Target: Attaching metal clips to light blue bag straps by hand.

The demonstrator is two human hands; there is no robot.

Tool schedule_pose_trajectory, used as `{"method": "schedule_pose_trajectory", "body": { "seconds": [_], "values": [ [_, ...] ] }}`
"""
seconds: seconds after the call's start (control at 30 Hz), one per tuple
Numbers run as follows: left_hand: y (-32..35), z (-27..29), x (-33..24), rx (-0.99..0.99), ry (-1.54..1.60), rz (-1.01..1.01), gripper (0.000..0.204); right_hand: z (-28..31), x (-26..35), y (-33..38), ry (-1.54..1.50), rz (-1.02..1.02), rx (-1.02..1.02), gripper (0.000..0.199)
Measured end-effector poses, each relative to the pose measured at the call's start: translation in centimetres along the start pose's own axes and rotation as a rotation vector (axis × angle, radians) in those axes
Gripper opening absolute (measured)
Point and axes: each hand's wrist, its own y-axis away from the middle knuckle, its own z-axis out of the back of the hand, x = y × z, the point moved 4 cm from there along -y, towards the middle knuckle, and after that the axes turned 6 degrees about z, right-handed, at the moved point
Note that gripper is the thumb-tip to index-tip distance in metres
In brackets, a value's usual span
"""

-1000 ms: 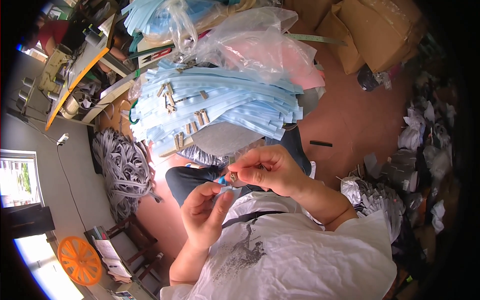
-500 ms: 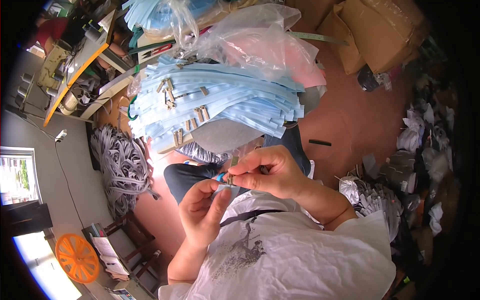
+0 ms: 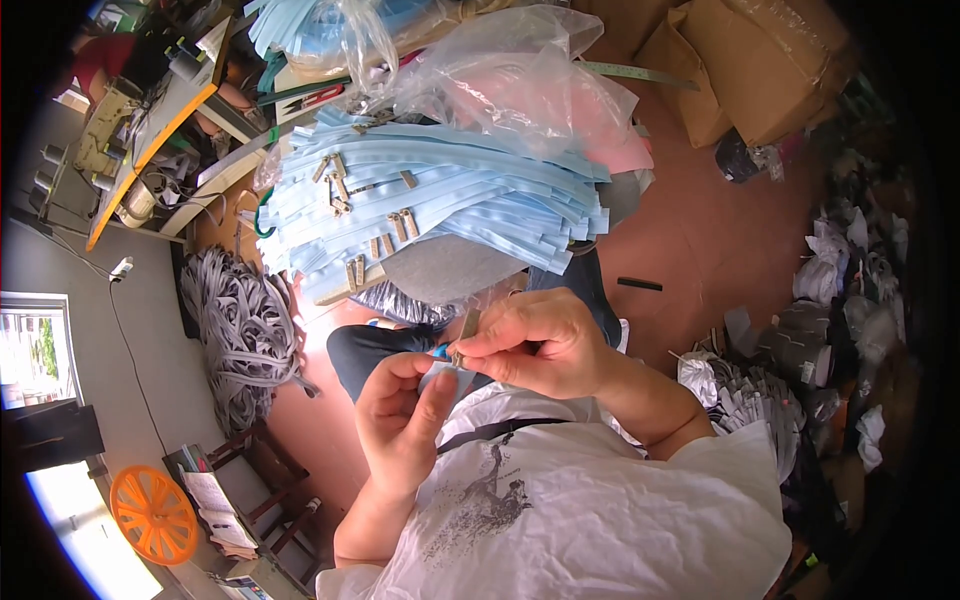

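Close in front of my chest, my left hand (image 3: 400, 420) pinches the end of a light blue zipper tape (image 3: 445, 379) between thumb and fingers. My right hand (image 3: 550, 345) grips a metal zipper slider (image 3: 470, 324) with a long flat pull, its lower end against the tape. Fingers hide whether the tape sits inside the slider. A small bright blue piece (image 3: 440, 352) shows by my left fingertips. Beyond my hands lies a broad stack of light blue zipper tapes (image 3: 460, 190), with several more metal zipper sliders (image 3: 403, 224) scattered on top.
Clear plastic bags (image 3: 500, 75) and pink material lie behind the stack. Grey strips are heaped (image 3: 245, 330) on the floor at left, near a sewing table (image 3: 165, 140). Brown cardboard (image 3: 750, 70) stands far right, and bundles and scraps (image 3: 810, 330) crowd the right side.
Both hands stay together in front of me. My right fingers have shifted slightly left, the slider's pull has turned a little, and more of the tape's end shows above my left thumb.
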Motion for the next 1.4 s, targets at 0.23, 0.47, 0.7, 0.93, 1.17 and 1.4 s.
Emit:
{"method": "schedule_pose_trajectory", "body": {
  "seconds": [0.23,0.47,0.7,0.93,1.17,1.4],
  "values": [
    [-0.07,-0.34,-0.31,-0.024,-0.077,-0.029,0.022,-0.13,-0.11,0.02,0.013,0.004,-0.002,0.019],
    [-0.16,-0.02,-0.1,0.003,0.073,0.021,0.023,-0.11,-0.23,0.09,-0.009,-0.012,-0.008,0.018],
    [-0.31,0.03,-0.11,-0.04,0.101,-0.018,0.022,-0.39,-0.54,0.39,0.01,-0.109,0.004,0.017],
    [-0.28,0.2,0.02,-0.037,0.108,-0.007,0.022,-0.59,-0.35,0.22,0.039,0.044,-0.027,0.019],
    [-0.26,0.39,-0.02,-0.045,0.1,-0.028,0.021,-0.56,-0.19,0.19,0.071,-0.004,-0.012,0.017],
    [-0.36,-0.03,-0.27,-0.068,0.037,-0.051,0.021,-0.46,-0.28,0.28,0.076,-0.005,-0.009,0.017]
  ]
}}
